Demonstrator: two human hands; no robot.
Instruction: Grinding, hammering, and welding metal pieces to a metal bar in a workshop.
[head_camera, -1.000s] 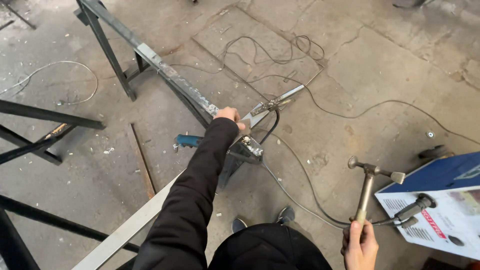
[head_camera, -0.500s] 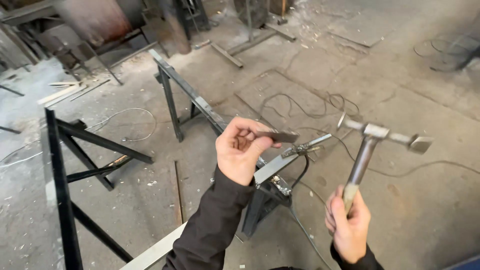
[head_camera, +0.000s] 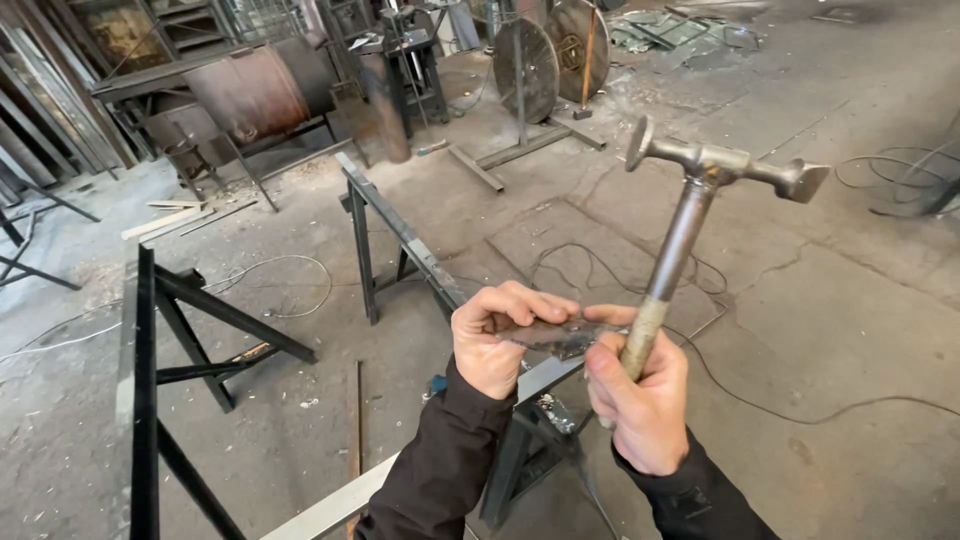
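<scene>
Hands meet mid-air: left hand (head_camera: 492, 345) pinches a small flat dark metal piece (head_camera: 550, 335), right hand (head_camera: 640, 400) grips an upright steel hammer (head_camera: 690, 215), head at 1 o'clock, fingertips touching the piece, unstruck.

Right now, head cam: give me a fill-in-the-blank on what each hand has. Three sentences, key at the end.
1. The right hand grips a metal ____ by its handle, head pointing up.
2. The left hand pinches a small flat metal piece, and the right hand's ____ also touch it.
3. Below the hands stands a dark steel trestle on a cracked ____ floor.

Missing words: hammer; fingertips; concrete
</scene>
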